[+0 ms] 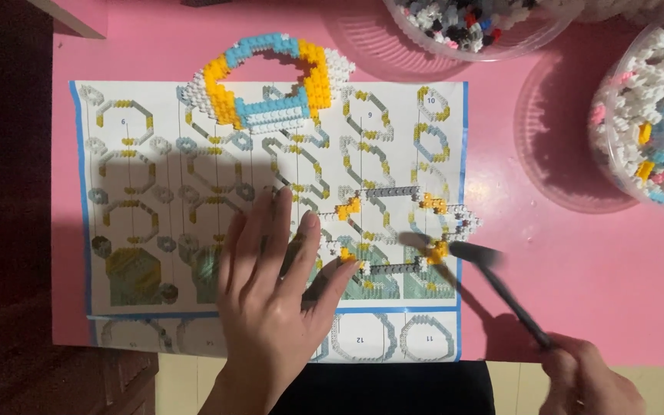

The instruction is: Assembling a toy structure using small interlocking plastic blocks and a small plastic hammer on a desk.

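My left hand (pixel 274 300) lies flat, fingers spread, on a printed instruction sheet (pixel 155 192) of brick diagrams. Its fingertips rest beside a thin ring-shaped build (pixel 397 230) of grey, white and yellow small bricks lying on the sheet. My right hand (pixel 589 376), at the bottom right, grips black tweezers (pixel 493 288) whose blurred tips reach the ring's right side near a yellow brick (pixel 438 250). A larger curved build (pixel 270 81) of yellow, light blue and white bricks sits at the sheet's top edge.
A pink tabletop (pixel 578 269) carries the sheet. Two clear plastic tubs of loose small bricks stand at the back: one (pixel 478 31) at top centre, another (pixel 655 123) at the right edge. Dark furniture (pixel 1 192) borders the left side.
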